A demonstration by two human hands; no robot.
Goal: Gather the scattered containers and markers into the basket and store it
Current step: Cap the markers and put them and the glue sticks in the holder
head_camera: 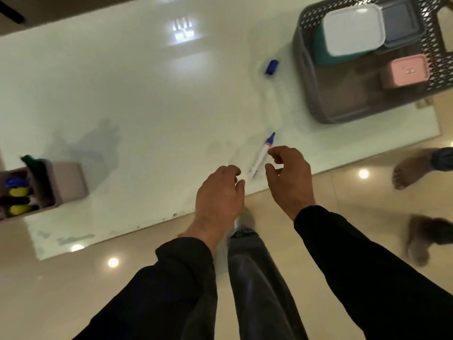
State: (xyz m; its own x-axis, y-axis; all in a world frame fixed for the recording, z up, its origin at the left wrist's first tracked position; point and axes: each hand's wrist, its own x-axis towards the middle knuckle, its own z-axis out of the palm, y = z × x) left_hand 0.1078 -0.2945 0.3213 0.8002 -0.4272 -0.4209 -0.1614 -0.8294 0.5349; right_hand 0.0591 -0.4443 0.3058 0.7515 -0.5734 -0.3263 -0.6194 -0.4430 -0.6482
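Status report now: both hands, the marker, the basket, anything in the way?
Left hand and right hand open, empty, flanking uncapped marker on table. Blue cap lies apart, near basket. Basket holds containers. Path clear.

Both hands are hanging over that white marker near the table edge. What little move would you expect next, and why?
Probably the right hand closes its fingers on the white marker and lifts it. The marker lies uncapped on the table, the hand is open right beside it, and its blue cap and the basket lie further off.
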